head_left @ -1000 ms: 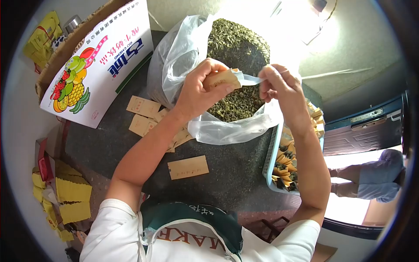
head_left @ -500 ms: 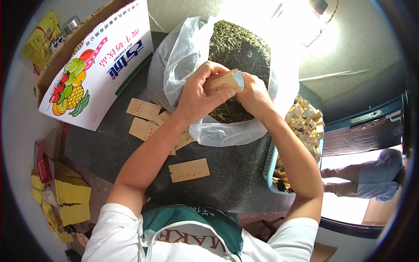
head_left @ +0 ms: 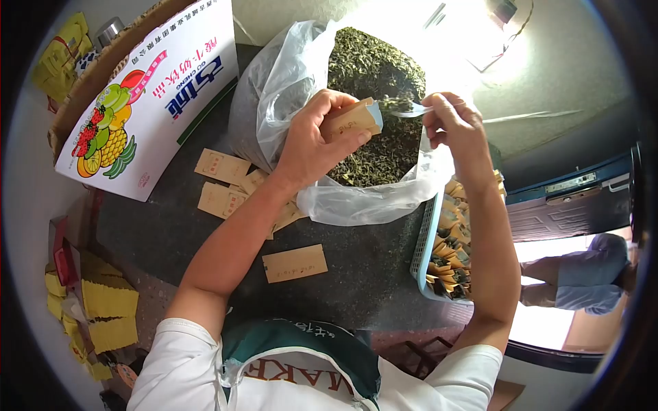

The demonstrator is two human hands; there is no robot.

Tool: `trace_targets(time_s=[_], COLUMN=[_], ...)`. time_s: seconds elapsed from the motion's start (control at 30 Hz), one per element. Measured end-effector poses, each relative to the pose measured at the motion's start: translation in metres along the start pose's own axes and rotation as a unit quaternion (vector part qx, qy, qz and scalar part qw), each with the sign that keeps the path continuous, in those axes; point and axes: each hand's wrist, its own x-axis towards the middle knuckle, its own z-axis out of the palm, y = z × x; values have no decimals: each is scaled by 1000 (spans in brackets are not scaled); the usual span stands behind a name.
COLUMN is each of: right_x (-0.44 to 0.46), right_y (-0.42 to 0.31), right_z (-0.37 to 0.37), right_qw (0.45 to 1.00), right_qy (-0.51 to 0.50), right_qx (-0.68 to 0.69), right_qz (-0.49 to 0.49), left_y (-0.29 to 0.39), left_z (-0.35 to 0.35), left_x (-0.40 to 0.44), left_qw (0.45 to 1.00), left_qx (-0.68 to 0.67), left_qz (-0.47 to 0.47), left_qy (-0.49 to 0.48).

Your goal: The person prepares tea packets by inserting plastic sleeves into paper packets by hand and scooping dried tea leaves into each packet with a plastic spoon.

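Observation:
My left hand (head_left: 317, 140) is wrapped round a brown paper packet (head_left: 351, 122) whose pale blue-lined mouth faces right, above a clear plastic bag (head_left: 370, 205) of dried green leaves (head_left: 373, 161). A translucent white spoon (head_left: 413, 110) is pinched in my right hand (head_left: 454, 123), its bowl bearing some leaves just right of the packet's mouth. Flat brown packets (head_left: 221, 164) lie in a loose pile left of the bag. One separate packet (head_left: 295, 264) lies nearer my body.
A light blue basket (head_left: 424, 246) of filled packets stands under my right forearm. At the left is a printed white carton (head_left: 154, 103); yellow packs (head_left: 110, 308) lie below it. Beyond the doorway at the right a person (head_left: 589, 274) is partly visible.
My right hand has moved away from the packet to the right, and the spoon now shows with leaves on it. The left hand still holds the packet in about the same place.

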Motion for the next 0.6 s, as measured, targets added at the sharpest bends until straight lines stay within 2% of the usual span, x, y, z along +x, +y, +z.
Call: trace_targets(time_s=[0.17,0.37,0.43,0.47,0.6], right_x=[-7,-8,-15,-13,-31], right_y=[-12,-12,-15,-5,-20], right_z=[-12,12,24,26,32], right_qw=[999,994,989,982,955], right_qy=[-17,-61,-70,-83,-84], right_qx=[-25,-84,-126,-141,-247], right_qz=[-23,-26,-34,-99,-141], left_y=[0,-3,-4,-4,-2], left_z=[2,3,3,4,6], left_x=[2,4,4,4,5], left_qw=[1000,1000,995,995,994], left_qx=[9,29,97,95,103], left_qz=[-10,0,29,29,19], left_qy=[-1,-4,0,1,8])
